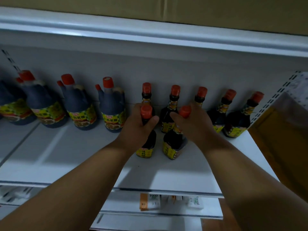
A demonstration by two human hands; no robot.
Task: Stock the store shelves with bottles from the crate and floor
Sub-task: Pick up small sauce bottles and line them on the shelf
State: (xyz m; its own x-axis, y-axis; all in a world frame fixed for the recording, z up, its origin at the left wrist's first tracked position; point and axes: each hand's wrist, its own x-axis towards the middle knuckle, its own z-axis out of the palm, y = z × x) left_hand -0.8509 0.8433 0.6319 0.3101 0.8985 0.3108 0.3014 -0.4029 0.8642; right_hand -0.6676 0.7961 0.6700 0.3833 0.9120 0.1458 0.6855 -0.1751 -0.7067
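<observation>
On the white metal shelf (pixel 75 152), large dark handled jugs with red caps (pixel 113 105) stand at the left. The left hand (pixel 138 127) clenches the neck of a slim dark red-capped bottle (pixel 146 144), its base on the shelf. Just beside it, the right hand (pixel 195 124) grasps a matching tilted bottle (pixel 174 142), before a back row of similar bottles (pixel 236 117).

Both bare hands reach onto a white metal shelf (pixel 70 152). The left hand (pixel 136 129) grips the neck of a small dark glass bottle with a red cap and yellow label (pixel 146 144); the right hand (pixel 195 125) grips a matching second bottle (pixel 175 144) just beside it. Behind them a row of five like bottles (pixel 236 120) lines the back wall. To the left stand large dark handled jugs with red caps (pixel 113 105).
</observation>
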